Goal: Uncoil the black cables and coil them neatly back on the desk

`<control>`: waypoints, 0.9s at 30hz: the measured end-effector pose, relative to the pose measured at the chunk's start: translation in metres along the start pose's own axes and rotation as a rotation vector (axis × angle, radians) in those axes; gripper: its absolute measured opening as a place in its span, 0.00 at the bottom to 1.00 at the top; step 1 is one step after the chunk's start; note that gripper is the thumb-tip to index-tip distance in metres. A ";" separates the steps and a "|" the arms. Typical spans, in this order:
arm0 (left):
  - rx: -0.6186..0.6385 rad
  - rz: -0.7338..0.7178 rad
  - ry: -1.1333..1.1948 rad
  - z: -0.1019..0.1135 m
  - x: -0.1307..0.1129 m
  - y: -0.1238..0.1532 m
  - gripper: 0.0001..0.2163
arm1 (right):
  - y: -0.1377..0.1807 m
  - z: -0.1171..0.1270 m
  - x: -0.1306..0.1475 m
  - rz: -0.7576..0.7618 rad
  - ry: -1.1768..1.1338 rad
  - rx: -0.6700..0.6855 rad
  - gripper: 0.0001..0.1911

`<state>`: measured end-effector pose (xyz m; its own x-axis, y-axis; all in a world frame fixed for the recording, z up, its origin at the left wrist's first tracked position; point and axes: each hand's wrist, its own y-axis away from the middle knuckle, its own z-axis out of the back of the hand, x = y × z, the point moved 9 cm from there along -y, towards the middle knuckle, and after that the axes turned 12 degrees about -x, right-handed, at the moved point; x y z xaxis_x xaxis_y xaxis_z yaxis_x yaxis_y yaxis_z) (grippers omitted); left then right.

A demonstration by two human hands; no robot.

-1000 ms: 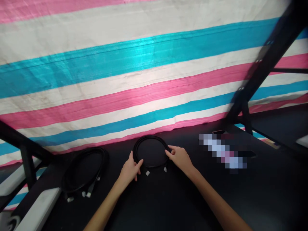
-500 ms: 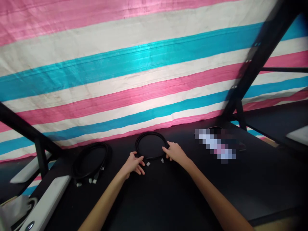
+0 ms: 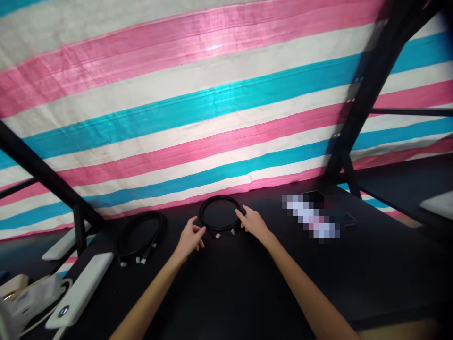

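Note:
A coiled black cable (image 3: 219, 197) lies flat at the back middle of the black table, with two pale connectors (image 3: 218, 235) at its near side. To the left of the coil is my left hand (image 3: 189, 241), its fingers apart and nothing in it. My right hand (image 3: 255, 224) hovers at the coil's right edge with thumb and fingers spread. Whether its fingertips touch the cable I cannot tell. Further left rests a larger bundle of coiled black cables (image 3: 162, 226), with several light connectors (image 3: 143, 260) toward me.
A white bar-shaped device (image 3: 85, 288) with a round dark button lies at the left edge, near white cords and boxes (image 3: 38, 295). At the back right are a phone (image 3: 313, 197) and pixelated items (image 3: 311, 219). Black frame posts (image 3: 357, 118) flank a striped sheet (image 3: 212, 99).
Both hands have drawn slightly away from the coil, the left one out to the left. The coil looks unmoved on the table. My view has shifted a little.

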<state>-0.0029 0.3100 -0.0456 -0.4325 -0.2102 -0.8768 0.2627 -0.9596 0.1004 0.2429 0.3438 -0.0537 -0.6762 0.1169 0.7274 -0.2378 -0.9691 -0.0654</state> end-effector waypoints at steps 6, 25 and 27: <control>-0.382 -0.193 -0.348 0.106 0.004 -0.017 0.18 | -0.001 0.018 0.006 0.017 0.084 -0.087 0.27; -0.484 -0.062 -0.528 0.176 0.055 -0.032 0.15 | -0.002 0.024 0.010 0.058 0.107 -0.134 0.19; -0.550 -0.031 -0.524 0.190 0.051 -0.029 0.15 | -0.003 0.023 0.009 0.058 0.111 -0.135 0.19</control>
<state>-0.1971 0.2917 -0.0042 -0.7641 -0.3774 -0.5231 0.5760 -0.7643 -0.2900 0.2532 0.3427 -0.0314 -0.7623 0.0921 0.6406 -0.2827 -0.9378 -0.2016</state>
